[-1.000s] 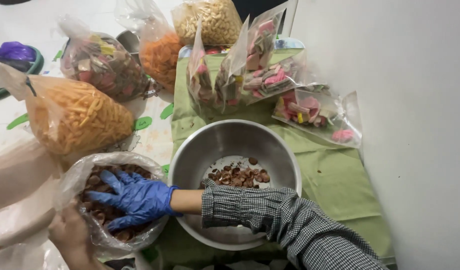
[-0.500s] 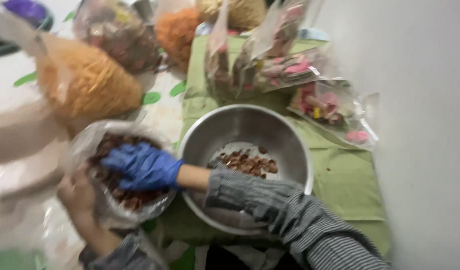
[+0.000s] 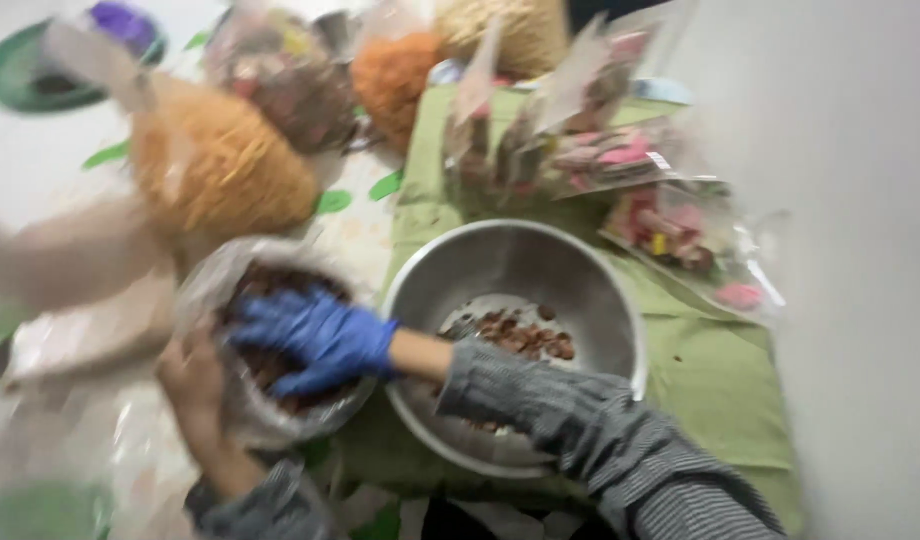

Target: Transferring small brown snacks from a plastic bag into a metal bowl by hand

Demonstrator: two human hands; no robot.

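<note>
My right hand (image 3: 315, 338), in a blue glove, reaches into an open clear plastic bag (image 3: 205, 290) of dark brown pieces, fingers down among them. My bare left hand (image 3: 190, 385) grips the near side of that bag and holds it up. Just to the right stands a round steel bowl (image 3: 580, 270) with a small heap of the same brown pieces (image 3: 520, 335) on its bottom. My right forearm, in a grey striped sleeve, crosses the bowl's near rim. The view is blurred, so whether the gloved fingers hold any pieces stays unclear.
A green cloth (image 3: 725, 385) lies under the bowl. Behind stand several clear bags: one of orange sticks (image 3: 220, 170), one of mixed dark snacks (image 3: 285, 80), an orange one (image 3: 400, 75), packets with pink pieces (image 3: 660, 225). A green plate (image 3: 15, 75) is at far left, a pale wall at right.
The head view has swung and blurred. My left hand has come into clearer sight on the bag's near side. My gloved right hand stays inside the bag.
</note>
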